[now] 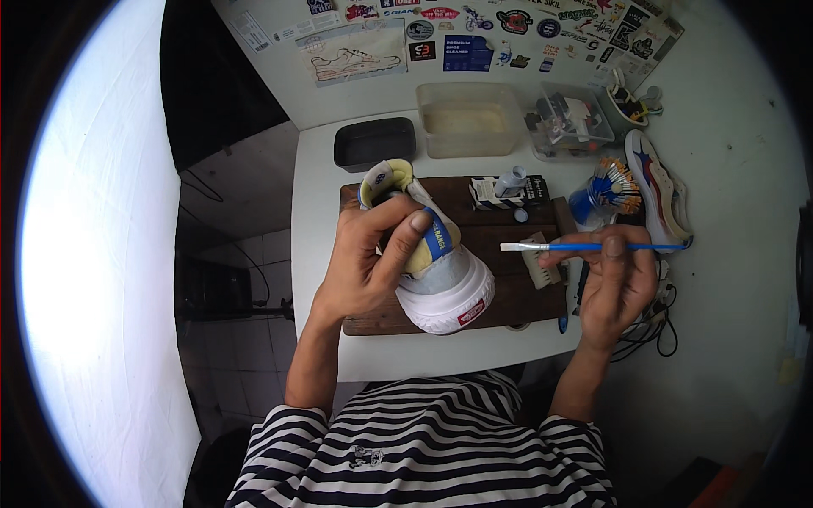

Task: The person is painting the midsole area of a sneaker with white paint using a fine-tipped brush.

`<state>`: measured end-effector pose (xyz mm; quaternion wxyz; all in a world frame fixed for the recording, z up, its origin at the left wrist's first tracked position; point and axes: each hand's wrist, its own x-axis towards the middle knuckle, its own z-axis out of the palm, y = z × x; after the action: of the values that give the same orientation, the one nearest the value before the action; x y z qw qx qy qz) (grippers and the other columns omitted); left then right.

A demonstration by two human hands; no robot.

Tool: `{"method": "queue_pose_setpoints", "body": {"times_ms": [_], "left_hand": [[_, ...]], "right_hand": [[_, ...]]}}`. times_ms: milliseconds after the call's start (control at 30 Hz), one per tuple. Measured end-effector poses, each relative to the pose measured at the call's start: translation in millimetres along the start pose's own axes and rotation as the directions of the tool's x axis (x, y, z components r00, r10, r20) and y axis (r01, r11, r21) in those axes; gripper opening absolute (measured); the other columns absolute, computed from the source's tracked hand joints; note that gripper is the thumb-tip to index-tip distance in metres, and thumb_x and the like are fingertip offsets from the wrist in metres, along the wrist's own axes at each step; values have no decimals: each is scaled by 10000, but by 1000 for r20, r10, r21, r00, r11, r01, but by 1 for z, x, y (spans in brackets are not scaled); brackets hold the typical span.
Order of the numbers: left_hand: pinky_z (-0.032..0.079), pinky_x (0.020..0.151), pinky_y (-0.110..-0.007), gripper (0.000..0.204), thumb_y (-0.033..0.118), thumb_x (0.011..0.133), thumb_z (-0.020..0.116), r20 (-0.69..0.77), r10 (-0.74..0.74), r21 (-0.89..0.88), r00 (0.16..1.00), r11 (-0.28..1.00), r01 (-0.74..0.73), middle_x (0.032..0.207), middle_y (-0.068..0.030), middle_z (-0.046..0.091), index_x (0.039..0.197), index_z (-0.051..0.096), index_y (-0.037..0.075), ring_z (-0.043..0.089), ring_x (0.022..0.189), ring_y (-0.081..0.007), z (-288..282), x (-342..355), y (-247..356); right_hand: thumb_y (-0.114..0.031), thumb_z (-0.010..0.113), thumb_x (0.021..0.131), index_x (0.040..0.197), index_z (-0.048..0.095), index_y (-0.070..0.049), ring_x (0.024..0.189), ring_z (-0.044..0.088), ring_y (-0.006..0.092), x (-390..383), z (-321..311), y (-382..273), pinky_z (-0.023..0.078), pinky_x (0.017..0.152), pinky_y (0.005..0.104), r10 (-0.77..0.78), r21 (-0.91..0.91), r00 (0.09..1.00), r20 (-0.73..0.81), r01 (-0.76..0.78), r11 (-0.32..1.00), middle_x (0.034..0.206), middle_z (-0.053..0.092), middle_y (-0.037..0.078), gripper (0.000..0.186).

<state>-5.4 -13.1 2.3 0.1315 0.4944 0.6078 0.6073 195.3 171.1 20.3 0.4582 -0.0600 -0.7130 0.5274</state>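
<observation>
Gripping a pale shoe (453, 292) over the wooden board (364, 317), left hand (373, 254) has fingers round its upper and thumb on the blue band, while right hand (622, 275) pinches a blue-handled brush (576, 246), bristles at 3 o'clock, just apart from the shoe. From shoe: black tray (374, 159) 11, tub (470, 149) of cloudy liquid 12–1, clear box (563, 154) of mixed bits 1–2, cup (583, 207) packed with brushes 2–3. Bare desk (415, 360) strips run at 6 and 9, board to edge.
</observation>
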Motion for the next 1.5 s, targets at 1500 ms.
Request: {"method": "queue_pose_setpoints", "body": {"times_ms": [1500], "left_hand": [[444, 566, -303, 269, 161, 1060, 592, 35, 1, -51, 999, 999, 1, 669, -76, 636, 896, 692, -27, 548, 580, -129, 9, 15, 7]], "right_hand": [[-64, 558, 1040, 1041, 504, 10, 676, 740, 215, -22, 20, -5, 545, 634, 242, -60, 64, 997, -54, 63, 996, 772, 736, 217, 92]]}}
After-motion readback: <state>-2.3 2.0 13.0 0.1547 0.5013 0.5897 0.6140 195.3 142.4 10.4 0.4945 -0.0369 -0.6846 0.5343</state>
